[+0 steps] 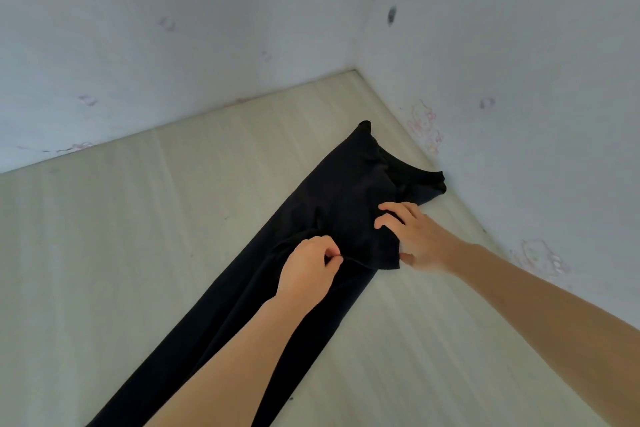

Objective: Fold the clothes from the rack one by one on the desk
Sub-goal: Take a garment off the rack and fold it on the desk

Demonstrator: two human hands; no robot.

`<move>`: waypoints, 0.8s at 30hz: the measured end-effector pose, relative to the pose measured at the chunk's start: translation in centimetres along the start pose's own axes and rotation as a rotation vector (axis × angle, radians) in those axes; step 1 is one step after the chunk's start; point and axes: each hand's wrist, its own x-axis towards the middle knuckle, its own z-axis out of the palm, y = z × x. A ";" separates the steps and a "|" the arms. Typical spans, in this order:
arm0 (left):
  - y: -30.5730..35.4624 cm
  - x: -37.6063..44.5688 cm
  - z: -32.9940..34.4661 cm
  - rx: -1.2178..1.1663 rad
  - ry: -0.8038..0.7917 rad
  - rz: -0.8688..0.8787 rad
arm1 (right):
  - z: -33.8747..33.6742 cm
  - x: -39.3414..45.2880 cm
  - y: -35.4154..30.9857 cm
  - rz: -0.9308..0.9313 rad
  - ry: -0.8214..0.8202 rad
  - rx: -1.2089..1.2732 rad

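A long black garment point(332, 198), folded lengthwise, lies diagonally on the pale desk point(138, 236), its waistband end near the wall corner and its other end running off the bottom of the view. My left hand point(308, 270) pinches a fold of the black fabric near the middle. My right hand point(415, 239) grips a flap of the same garment at its right edge, fingers on top and thumb under the cloth.
Two white walls point(502, 62) with faint pink marks meet at a corner behind the desk, close to the garment's far end. Bare desk surface lies to the left and at the lower right. No rack is in view.
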 end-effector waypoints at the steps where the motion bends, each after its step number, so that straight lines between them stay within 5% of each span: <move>1: 0.1 0.1 -0.3 -0.099 -0.003 -0.066 | 0.1 -0.2 0.2 -0.011 0.017 0.033; 8: -0.1 0.2 -1.1 -0.224 -0.090 -0.169 | -0.8 1.1 0.7 0.039 0.106 0.267; 12: -0.2 0.6 -1.6 -0.542 0.007 -0.343 | -4.4 4.4 -0.8 0.301 0.152 0.558; 16: -0.4 0.4 -1.8 -0.877 0.183 -0.615 | -5.7 8.8 -2.9 0.361 0.318 0.518; 24: -2.0 -1.7 -1.9 -0.703 0.176 -0.661 | -4.4 8.8 -5.0 0.438 0.344 0.388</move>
